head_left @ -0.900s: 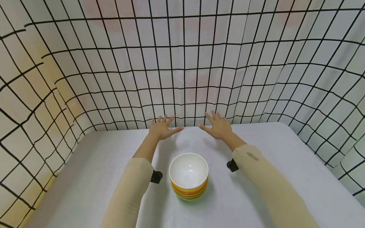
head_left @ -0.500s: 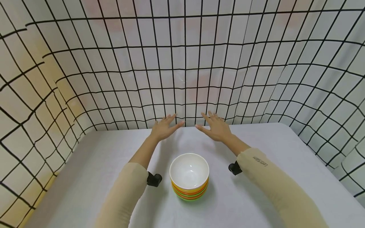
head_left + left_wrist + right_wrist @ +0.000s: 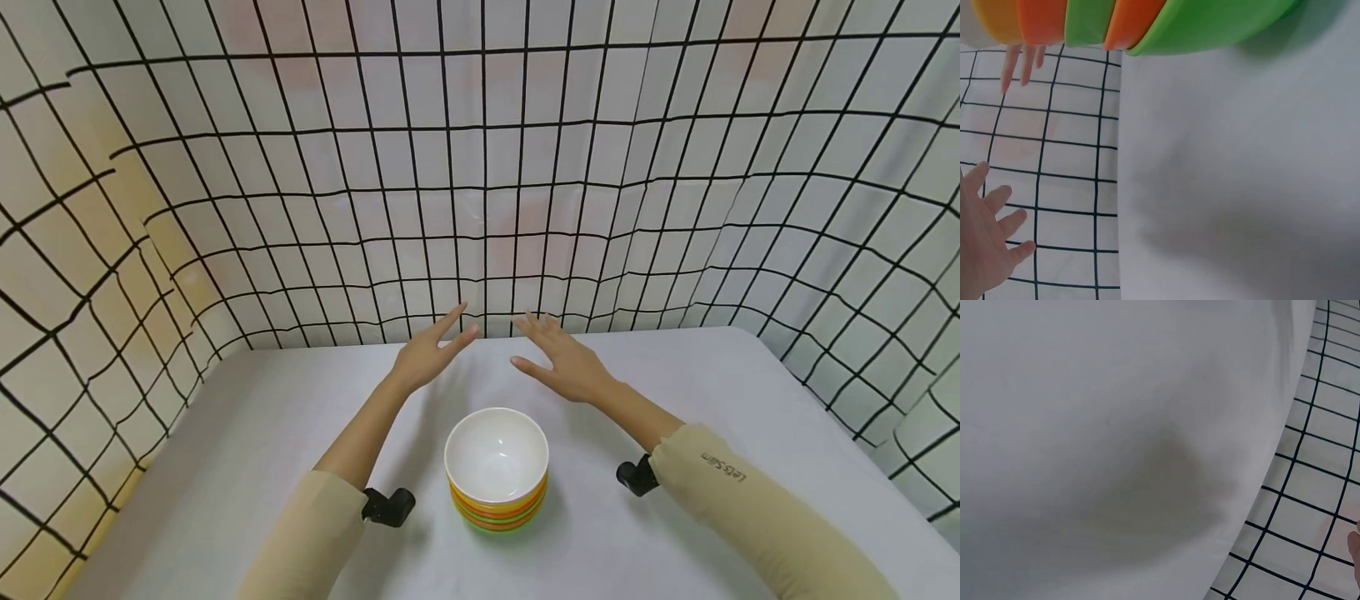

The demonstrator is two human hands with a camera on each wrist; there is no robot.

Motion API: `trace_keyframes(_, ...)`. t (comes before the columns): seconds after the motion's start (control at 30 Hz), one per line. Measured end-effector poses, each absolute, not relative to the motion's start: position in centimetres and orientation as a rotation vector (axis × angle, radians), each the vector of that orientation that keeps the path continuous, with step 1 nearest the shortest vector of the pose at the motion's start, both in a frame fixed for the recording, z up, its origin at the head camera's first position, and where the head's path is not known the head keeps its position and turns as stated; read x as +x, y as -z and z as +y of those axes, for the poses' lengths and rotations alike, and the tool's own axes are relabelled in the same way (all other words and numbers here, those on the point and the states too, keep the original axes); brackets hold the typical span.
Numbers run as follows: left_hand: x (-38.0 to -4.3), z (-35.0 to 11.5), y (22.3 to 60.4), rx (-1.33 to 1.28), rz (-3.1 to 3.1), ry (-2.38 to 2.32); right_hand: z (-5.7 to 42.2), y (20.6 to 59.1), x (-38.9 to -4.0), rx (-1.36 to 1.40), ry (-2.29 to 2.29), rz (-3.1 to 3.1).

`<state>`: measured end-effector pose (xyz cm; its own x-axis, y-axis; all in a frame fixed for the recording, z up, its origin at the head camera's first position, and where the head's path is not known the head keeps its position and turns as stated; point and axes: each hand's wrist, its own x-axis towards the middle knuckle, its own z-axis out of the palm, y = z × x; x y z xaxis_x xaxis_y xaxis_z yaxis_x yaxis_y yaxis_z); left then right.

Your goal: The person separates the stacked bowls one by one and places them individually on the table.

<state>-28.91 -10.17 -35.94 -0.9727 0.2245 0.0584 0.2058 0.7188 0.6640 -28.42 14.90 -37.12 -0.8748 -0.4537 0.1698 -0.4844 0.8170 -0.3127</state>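
A stack of nested bowls (image 3: 497, 454) stands upright on the white table, a white bowl on top with yellow, orange and green rims beneath. In the left wrist view the stack's orange and green sides (image 3: 1210, 25) fill the top edge. My left hand (image 3: 429, 354) hovers beyond the stack to the left, its fingers straight and the thumb spread. Opposite it, beyond the stack to the right, my right hand (image 3: 566, 364) is held with fingers extended. Neither hand touches the bowls or holds anything. Only a bit of a finger (image 3: 1355, 550) enters the right wrist view.
The white-covered table (image 3: 247, 467) reaches to a white wall with a black grid (image 3: 480, 192) behind and at both sides. A black wrist camera (image 3: 388, 507) is on the left forearm, and another camera (image 3: 637, 475) is on the right.
Both hands have drawn back a little toward the stack and tilted inward. The forearms have spread outward. The stack of bowls has stayed in place.
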Motion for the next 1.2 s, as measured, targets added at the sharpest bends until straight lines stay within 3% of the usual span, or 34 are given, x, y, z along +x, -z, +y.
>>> trace_keyframes(0.57, -24.6, -10.2, 34.9, 0.645, 2.992, -1.134, 14.9, 37.4, -25.7, 0.886, -0.823, -2.829)
trace_keyframes(0.9, -22.5, -10.2, 34.6, 0.825, 2.993, -1.058, 14.7, 37.5, -23.9, 0.961, -1.23, -2.667)
trace_keyframes(1.2, -20.7, -10.5, 35.0, 0.823, 2.92, -1.088, 14.5, 38.0, -22.7, 1.054, -1.336, -2.616)
